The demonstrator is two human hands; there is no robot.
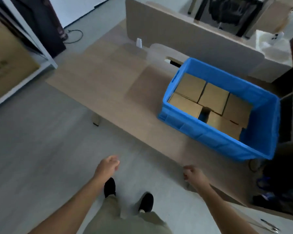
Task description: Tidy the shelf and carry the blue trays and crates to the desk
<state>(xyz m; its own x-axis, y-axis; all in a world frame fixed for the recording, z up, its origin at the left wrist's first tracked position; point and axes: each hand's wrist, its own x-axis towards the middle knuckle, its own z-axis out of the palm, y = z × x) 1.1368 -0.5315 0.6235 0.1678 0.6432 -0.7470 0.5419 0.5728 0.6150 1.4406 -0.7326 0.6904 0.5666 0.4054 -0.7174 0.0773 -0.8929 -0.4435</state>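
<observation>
Blue crate (210,132) sits on the bench (108,85), at its near-right part, one corner overhanging the near edge. Inside it, cardboard boxes (211,97) packed side by side, one small gap between them. Left hand (107,168) is over the floor (32,141), just off the bench's near edge, fingers loosely curled, holding nothing. Right hand (194,174) is at the near edge, fingers curled into a loose fist, nothing in it. Both hands apart from crate. Shelf (41,46) at far left carries a big carton (5,65). Beige divider (184,34) along bench's far edge. Black shoes (128,195) on floor below.
</observation>
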